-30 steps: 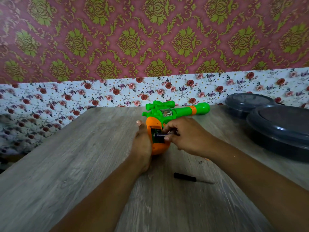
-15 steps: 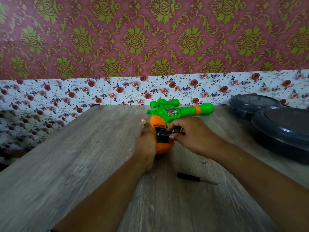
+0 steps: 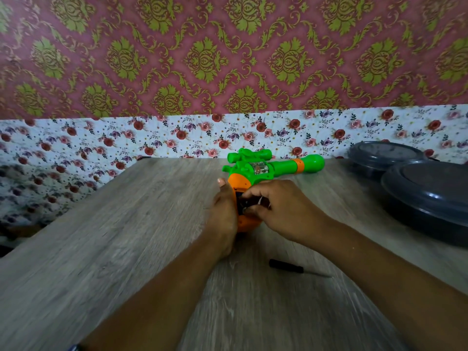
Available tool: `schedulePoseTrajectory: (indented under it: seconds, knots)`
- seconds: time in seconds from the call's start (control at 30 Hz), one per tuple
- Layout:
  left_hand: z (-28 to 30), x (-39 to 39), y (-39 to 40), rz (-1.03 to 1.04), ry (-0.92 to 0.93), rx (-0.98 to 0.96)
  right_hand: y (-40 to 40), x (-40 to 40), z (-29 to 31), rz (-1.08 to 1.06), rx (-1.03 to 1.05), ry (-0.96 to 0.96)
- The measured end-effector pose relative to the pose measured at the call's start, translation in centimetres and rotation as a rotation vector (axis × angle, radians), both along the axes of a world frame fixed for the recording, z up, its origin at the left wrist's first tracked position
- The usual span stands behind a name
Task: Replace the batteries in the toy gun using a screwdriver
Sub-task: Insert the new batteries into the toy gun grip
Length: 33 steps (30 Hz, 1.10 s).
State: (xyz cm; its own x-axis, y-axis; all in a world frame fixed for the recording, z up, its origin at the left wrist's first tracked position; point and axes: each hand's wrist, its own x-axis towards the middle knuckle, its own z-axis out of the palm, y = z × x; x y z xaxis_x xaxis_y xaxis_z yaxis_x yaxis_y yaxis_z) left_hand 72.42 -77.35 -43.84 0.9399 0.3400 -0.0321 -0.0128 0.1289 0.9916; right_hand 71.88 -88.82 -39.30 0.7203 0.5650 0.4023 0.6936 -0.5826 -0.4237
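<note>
A green toy gun (image 3: 276, 167) with an orange handle lies on its side on the wooden table (image 3: 126, 236), barrel pointing right. The battery compartment in the handle is uncovered and shows dark inside. My left hand (image 3: 224, 214) grips the handle from the left, thumb up along its edge. My right hand (image 3: 283, 209) is at the compartment, its thumb and fingers pinching a dark battery (image 3: 249, 205) in the opening. A small black-handled screwdriver (image 3: 291, 266) lies on the table below my right hand, touched by neither hand.
Two dark grey round lidded containers (image 3: 430, 196) stand at the table's right side, close to my right forearm. A floral-papered wall runs just behind the table's far edge. The table's left edge drops off at the left.
My right hand's fingers have shifted slightly at the compartment, working the battery. The gun, my left hand and the screwdriver have stayed in place; the camera view has drifted a little.
</note>
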Motion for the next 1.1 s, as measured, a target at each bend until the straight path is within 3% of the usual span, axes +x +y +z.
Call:
schedulePoseTrajectory:
  seconds: [0.17, 0.33, 0.6, 0.73, 0.9, 1.0, 1.1]
  knots:
    - [0.1, -0.4, -0.2, -0.001, -0.037, 0.081, 0.4, 0.0, -0.5, -0.093, 0.145, -0.008]
    - [-0.3, -0.2, -0.4, 0.016, -0.060, 0.080, 0.9, -0.1, -1.5, -0.113, 0.152, -0.057]
    - [-0.4, -0.2, -0.4, -0.009, -0.051, 0.037, 0.6, -0.2, -1.3, 0.059, 0.032, -0.059]
    - [-0.2, -0.2, -0.1, 0.015, -0.041, 0.075, 0.2, 0.3, -0.9, 0.034, -0.035, -0.076]
    - [-0.1, 0.0, -0.1, 0.026, 0.003, 0.094, -1.8, 0.9, 0.9, 0.031, -0.081, 0.111]
    - [0.0, 0.2, 0.1, 0.001, 0.047, 0.042, -4.2, 1.8, 2.6, 0.015, -0.225, 0.240]
    - [0.0, 0.3, 0.1, -0.008, 0.067, 0.045, -6.3, 2.3, 3.3, -0.053, -0.546, 0.313]
